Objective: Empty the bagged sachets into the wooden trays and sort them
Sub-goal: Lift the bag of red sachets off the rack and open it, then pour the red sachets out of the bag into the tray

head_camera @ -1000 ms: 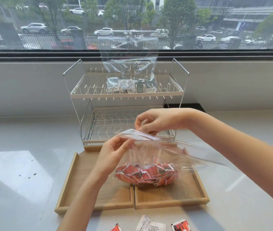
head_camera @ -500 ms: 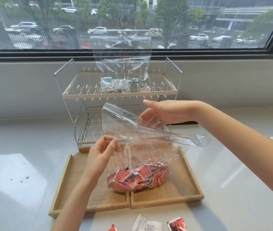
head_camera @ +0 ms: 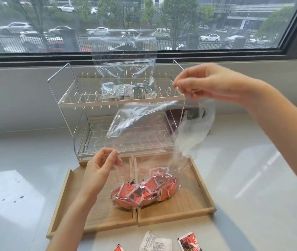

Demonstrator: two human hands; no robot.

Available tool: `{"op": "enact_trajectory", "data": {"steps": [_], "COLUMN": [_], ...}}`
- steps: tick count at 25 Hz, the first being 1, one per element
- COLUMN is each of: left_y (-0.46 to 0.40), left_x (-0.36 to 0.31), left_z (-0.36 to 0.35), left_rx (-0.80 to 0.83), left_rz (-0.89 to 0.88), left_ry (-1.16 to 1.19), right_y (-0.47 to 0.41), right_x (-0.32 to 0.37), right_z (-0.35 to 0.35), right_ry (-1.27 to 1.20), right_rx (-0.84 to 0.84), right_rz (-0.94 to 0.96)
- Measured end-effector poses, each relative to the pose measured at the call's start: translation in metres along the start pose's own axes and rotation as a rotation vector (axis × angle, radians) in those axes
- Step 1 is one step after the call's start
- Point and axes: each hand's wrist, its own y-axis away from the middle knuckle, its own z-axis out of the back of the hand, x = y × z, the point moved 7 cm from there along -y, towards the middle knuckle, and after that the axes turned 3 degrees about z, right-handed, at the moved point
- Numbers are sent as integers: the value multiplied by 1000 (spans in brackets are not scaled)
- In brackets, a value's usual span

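A clear plastic bag [head_camera: 144,127] stands open above two wooden trays, the left tray [head_camera: 66,192] and the right tray [head_camera: 200,185], side by side. Several red sachets [head_camera: 144,192] lie heaped in the bag's bottom, resting across the trays' shared divider. My left hand [head_camera: 101,165] pinches the bag's near left rim low over the left tray. My right hand [head_camera: 209,82] is raised high at the right, pinching the bag's far rim and stretching it upward.
A two-tier wire rack [head_camera: 118,104] stands behind the trays; a second clear bag with grey-green sachets [head_camera: 127,90] sits on its top shelf. Loose sachets lie at the near edge: a white one [head_camera: 155,243] and red ones [head_camera: 189,243]. The window sill runs behind.
My right hand has lifted up and to the right, pulling the bag's mouth wide. My left hand has dropped lower with its rim. The red sachets stay at the bottom.
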Motion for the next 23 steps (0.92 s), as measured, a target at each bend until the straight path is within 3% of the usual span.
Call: {"op": "enact_trajectory", "data": {"steps": [2, 5, 9, 17, 20, 21, 23], "left_y": [0, 0, -1, -9, -10, -9, -5], "left_x": [-1, -2, 1, -2, 0, 3, 17], "left_z": [1, 0, 2, 0, 2, 1, -1], "left_rx": [-18, -26, -50, -111, -142, -118, -66], "left_rz": [-9, -12, -2, -37, -16, -8, 51], "left_ry": [4, 2, -8, -15, 72, 100, 116], "right_y": [3, 9, 29, 55, 66, 66, 70], "right_x": [5, -31, -74, -72, -107, -130, -187], "right_z": [12, 11, 4, 32, 26, 9, -48], "right_ry": [-10, 73, -124, -232, -380, -377, -238], "right_rx": [-91, -142, -161, -775, -974, -945, -713], "right_rz": [41, -60, -120, 115, 47, -48, -312]}}
